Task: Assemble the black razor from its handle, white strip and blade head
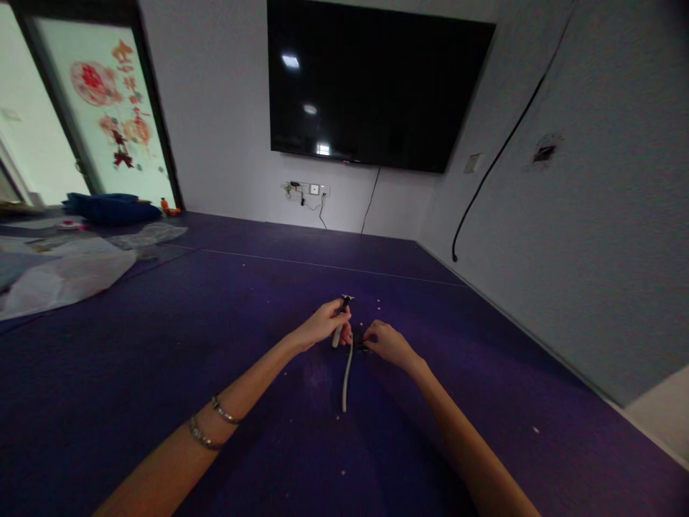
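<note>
My left hand (326, 323) is closed around a slim object (337, 335) with a pale lower end, a dark neck and a small silvery top; its exact kind is unclear. A pale, cord-like strip (346, 384) runs down from beside my left fingertips towards me, slightly curved. To its right, my right hand (388, 343) has its thumb and fingers pinched together beside a small dark item (362, 347) low on the purple surface (242, 431). What those fingers hold, if anything, is too small to make out.
Small white bits (378, 305) are scattered about. Clear plastic sheeting (69, 276) and a dark blue bundle (115, 208) lie at left. A television (377, 86) hangs above plugged sockets (314, 189). A black cable (498, 154) dangles along the right wall.
</note>
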Action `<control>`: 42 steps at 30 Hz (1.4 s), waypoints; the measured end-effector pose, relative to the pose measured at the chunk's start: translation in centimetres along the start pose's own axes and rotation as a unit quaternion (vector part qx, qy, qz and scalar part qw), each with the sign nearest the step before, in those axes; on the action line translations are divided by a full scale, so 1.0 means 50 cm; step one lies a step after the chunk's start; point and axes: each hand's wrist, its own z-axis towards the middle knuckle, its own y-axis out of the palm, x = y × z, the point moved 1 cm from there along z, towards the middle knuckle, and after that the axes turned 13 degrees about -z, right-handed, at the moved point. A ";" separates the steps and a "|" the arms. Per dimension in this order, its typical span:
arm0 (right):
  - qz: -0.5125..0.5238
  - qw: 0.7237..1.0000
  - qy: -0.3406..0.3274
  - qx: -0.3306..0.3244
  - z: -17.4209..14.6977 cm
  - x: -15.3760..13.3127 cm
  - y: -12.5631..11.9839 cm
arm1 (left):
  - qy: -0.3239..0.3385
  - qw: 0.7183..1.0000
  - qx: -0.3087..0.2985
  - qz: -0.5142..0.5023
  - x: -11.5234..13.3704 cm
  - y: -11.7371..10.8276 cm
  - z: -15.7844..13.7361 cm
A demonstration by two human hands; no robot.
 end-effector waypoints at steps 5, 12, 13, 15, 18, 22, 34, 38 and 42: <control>-0.001 0.999 -0.012 0.030 0.000 -0.006 -0.013 | 0.004 1.000 0.002 -0.003 -0.005 -0.001 0.001; 0.142 0.987 -0.023 0.066 0.006 -0.005 -0.039 | 0.004 1.000 0.004 -0.005 -0.002 0.002 -0.003; 0.173 0.982 -0.018 0.066 0.006 -0.004 -0.043 | 0.005 1.000 0.004 -0.004 -0.001 0.003 -0.004; 0.228 0.971 -0.011 0.067 0.006 -0.004 -0.049 | 0.006 1.000 0.004 -0.003 0.000 0.003 -0.004; 0.276 0.958 -0.006 0.071 0.005 -0.005 -0.060 | 0.007 1.000 0.007 -0.004 0.000 0.004 -0.005; 0.303 0.951 -0.008 0.068 0.003 -0.005 -0.073 | 0.007 1.000 0.012 -0.005 -0.002 0.004 -0.004; 0.365 0.929 0.024 0.064 0.000 -0.008 -0.090 | 0.150 0.985 0.082 0.018 -0.033 0.011 0.012; 0.372 0.924 0.030 0.076 -0.004 -0.019 -0.107 | 0.191 0.967 0.164 0.050 -0.045 0.018 0.009; 0.379 0.919 0.036 0.105 -0.006 -0.028 -0.121 | 0.189 0.965 0.184 0.015 -0.057 0.022 0.011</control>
